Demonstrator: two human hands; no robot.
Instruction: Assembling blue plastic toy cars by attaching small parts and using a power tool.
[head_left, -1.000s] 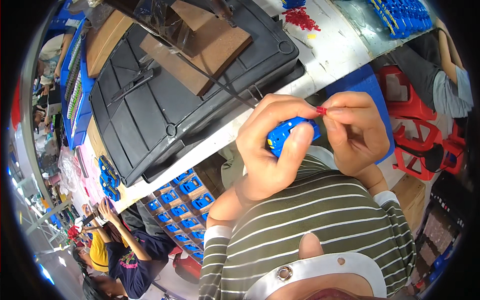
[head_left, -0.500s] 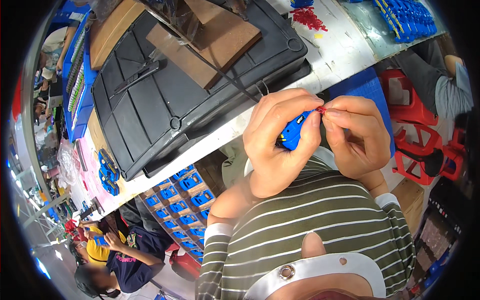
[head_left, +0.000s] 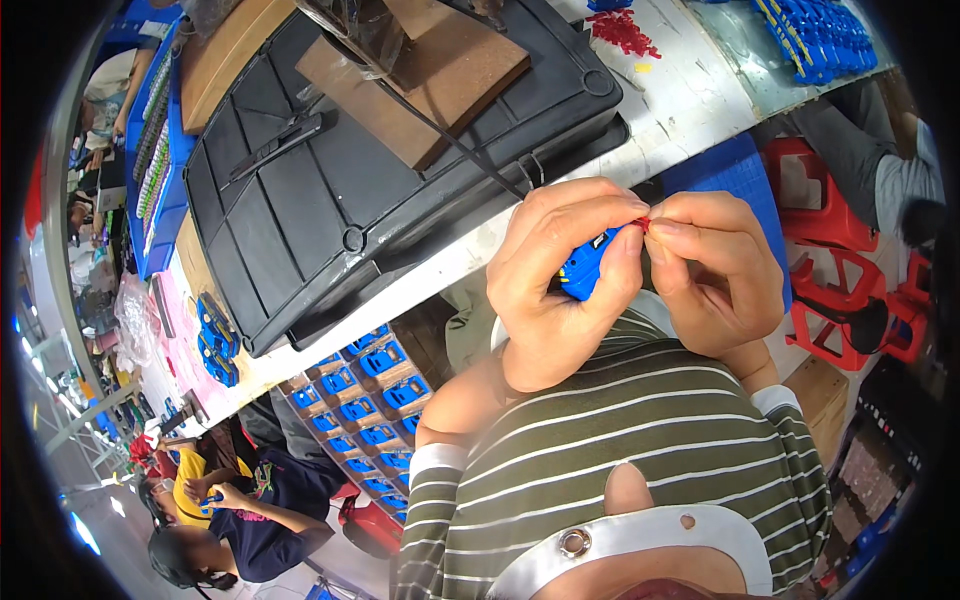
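My left hand (head_left: 548, 290) is closed around a small blue plastic toy car (head_left: 588, 268) with a black slot and yellow marks. Much of the toy is hidden by the fingers. At its upper right end, a small red plastic piece (head_left: 643, 222) shows between the fingertips of both hands. My right hand (head_left: 722, 275) pinches that red piece with thumb and forefinger, the other fingers curled in. Whether the piece is seated in the toy cannot be seen.
A large black plastic case (head_left: 300, 190) lies on the white table (head_left: 690, 110), with a brown board (head_left: 430, 90) on top. Loose red pieces (head_left: 622, 33) and blue toys (head_left: 815, 40) sit farther back. Left below is a tray of blue toys (head_left: 360, 408). Red stools (head_left: 820, 200) stand right; co-workers sit lower left.
My hands hold nearly the same pose; the red piece is now more covered by the fingertips. The view has shifted slightly. A co-worker at lower left has moved their hands.
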